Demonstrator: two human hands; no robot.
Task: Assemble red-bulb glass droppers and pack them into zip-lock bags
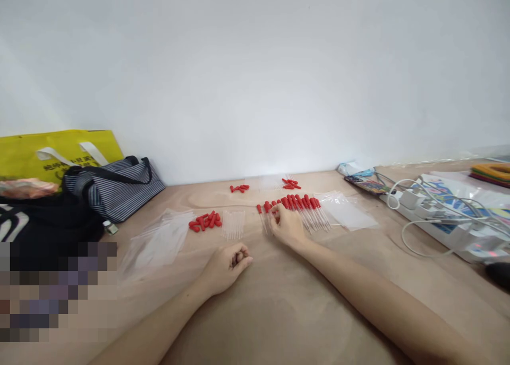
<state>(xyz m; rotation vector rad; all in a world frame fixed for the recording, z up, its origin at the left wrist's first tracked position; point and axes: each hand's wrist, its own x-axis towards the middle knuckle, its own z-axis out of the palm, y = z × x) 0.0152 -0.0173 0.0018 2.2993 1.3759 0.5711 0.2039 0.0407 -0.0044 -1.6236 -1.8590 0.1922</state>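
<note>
Head view, middle: right hand [287,226] bent at red-topped droppers [298,201], left hand [225,266] curled; can't tell if either holds anything. Seems lining-up step; next move needs gentle touch.

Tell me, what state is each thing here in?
Droppers: assembled, in a row
Loose bulbs: clustered, unattached
Bare tubes: bulbless, side by side
Clear bags: lying flat
Left hand: half curled
Right hand: bent at the droppers, grip unclear
Yellow bag: upright
Power strip: lit red near one end
</note>
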